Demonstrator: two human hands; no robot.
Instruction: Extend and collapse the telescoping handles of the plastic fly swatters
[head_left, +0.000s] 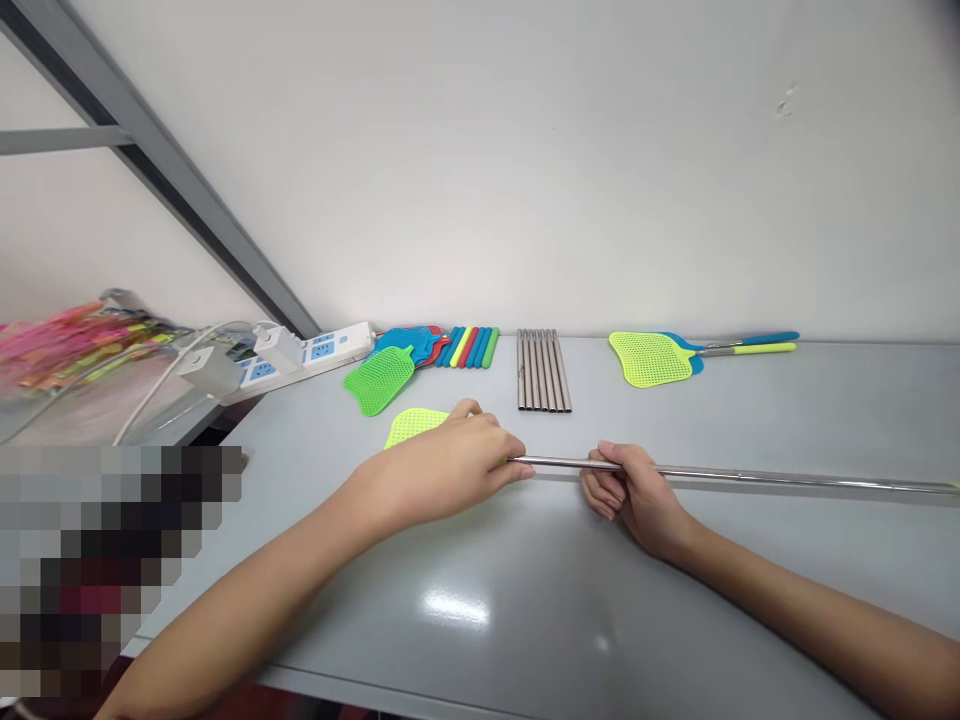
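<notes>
In the head view, your left hand (471, 455) pinches the metal rod (787, 480) beside the yellow-green swatter head (411, 425); your right hand (637, 497) curls around it, above the table (540, 640). The rod looks light, stiff and slick, so grip its bare shaft with 2 hands. The mesh seems bendy; hold near the join, though your left hand hides it.

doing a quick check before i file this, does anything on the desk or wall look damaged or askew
One small flaw: the pale wall has a chipped-looking patch at upper right, unlike the smoother surface around it. On the desk, nothing looks spilled or broken; the steel tubes and coloured grips lie in neat rows.
</notes>
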